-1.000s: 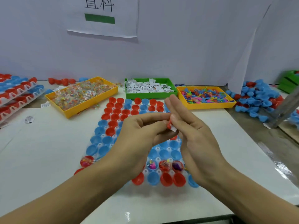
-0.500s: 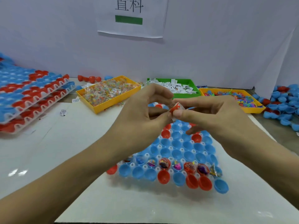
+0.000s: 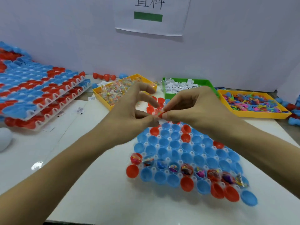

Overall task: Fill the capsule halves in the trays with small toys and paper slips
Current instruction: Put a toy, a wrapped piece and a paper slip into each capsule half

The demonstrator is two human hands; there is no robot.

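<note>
I see a clear tray (image 3: 168, 149) of blue and red capsule halves (image 3: 174, 143) lying flat on the table, open sides up. The second row from the near edge holds wrapped small toys (image 3: 186, 170). A small red piece (image 3: 160, 114) is raised above the tray's far end.

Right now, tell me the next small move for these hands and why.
Probably lower the small red piece, pinched between the left hand and right hand, into an empty blue capsule half in the tray beneath. Only one near row holds toys; the rows behind it look empty.
</note>
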